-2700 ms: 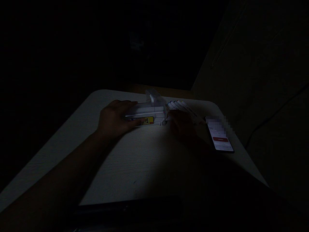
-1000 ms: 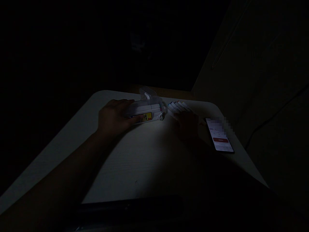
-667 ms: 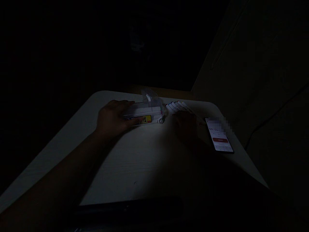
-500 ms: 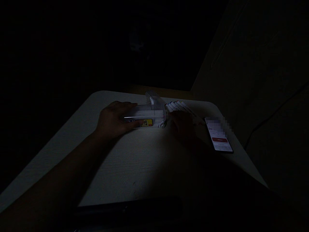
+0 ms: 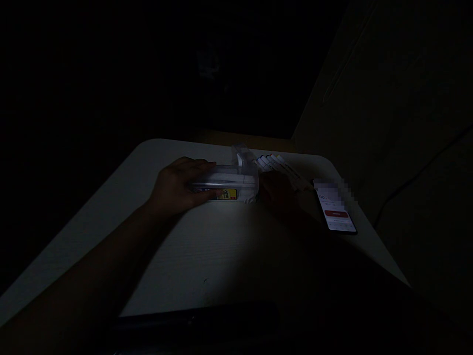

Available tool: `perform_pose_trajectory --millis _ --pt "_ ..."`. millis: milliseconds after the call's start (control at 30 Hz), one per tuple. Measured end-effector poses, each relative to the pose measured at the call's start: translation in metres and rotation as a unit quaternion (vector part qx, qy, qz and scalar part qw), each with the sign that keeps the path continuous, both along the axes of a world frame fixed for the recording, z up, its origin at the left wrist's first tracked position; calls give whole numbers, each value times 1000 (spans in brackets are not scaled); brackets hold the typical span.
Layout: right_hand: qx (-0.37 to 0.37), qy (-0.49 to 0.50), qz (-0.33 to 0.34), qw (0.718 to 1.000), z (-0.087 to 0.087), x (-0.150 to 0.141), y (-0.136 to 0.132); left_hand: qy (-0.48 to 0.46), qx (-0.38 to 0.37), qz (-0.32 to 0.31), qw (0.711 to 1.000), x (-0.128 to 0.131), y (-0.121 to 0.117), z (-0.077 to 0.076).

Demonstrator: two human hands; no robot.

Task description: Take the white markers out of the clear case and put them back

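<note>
A clear plastic case (image 5: 225,176) lies on its side on the white table, with white marker-like sticks inside and a yellow label along its near side. Its flap (image 5: 241,152) stands up at the right end. My left hand (image 5: 179,185) is closed around the left part of the case, thumb in front and fingers over the top. Against the right end of the case is my right hand (image 5: 277,190), in deep shadow; its fingers and anything in them cannot be made out. Several white markers (image 5: 275,162) with coloured ends lie side by side just behind my right hand.
A phone (image 5: 335,209) with a lit screen lies to the right on the table (image 5: 192,251). Along the near edge there is a dark long object (image 5: 195,320). A cable (image 5: 414,180) runs down the wall at right. The room is very dark.
The case has shifted slightly right and towards me, with my left hand on it. My right hand has drawn slightly nearer to me and remains at the case's right end.
</note>
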State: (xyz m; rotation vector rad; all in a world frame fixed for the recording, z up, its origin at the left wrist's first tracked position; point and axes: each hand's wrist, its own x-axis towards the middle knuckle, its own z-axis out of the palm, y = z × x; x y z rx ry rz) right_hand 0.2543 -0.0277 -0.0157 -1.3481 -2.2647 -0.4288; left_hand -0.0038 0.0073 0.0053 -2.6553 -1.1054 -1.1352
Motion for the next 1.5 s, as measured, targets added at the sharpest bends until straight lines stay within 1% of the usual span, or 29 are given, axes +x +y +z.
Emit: perform_pose_trajectory --millis 167,200,233,367,433,533,600,667,733,867,967,1033,1100,1233,1300,1400,1500 --pt "11 19 -77 997 4 -2 -5 3 17 0 1000 0 2 0" --pt "13 23 -82 996 4 -2 -5 4 19 1 1000 0 2 0" --pt "12 23 -75 997 4 -1 -5 5 20 2 1000 0 2 -1" --pt "-13 -20 9 1000 2 1 0 0 27 3 1000 0 2 -1" --pt "-20 -38 18 999 1 1 2 1 23 3 1000 0 2 -1" --pt "-23 -25 -25 999 1 0 0 -1 10 0 1000 0 1 -1" --pt "-5 0 -71 997 3 0 -3 -3 9 1 1000 0 1 0" --pt "22 21 -93 995 4 -1 -6 -2 11 5 1000 1 1 0" --pt "18 22 -73 997 5 -2 -6 -1 13 6 1000 1 1 0" --pt "-51 -11 -6 999 4 -2 -1 0 15 7 1000 0 1 0" --pt "-53 -38 0 998 4 -1 2 4 13 12 1000 1 1 0" --pt "-49 -54 -19 997 4 -2 1 5 11 13 1000 1 1 0" --pt "-41 -68 -54 995 5 -2 -1 5 9 16 1000 1 0 -1" --pt "3 -75 -117 990 6 -1 -6 7 3 40 999 0 1 -2" --pt "14 -67 -132 989 5 0 -7 5 -4 61 998 -2 2 -2" --pt "10 -54 -146 988 3 2 -7 5 -17 102 995 -3 3 -2" --pt "17 -45 -154 987 1 4 -6 9 -24 122 992 -3 3 -1"
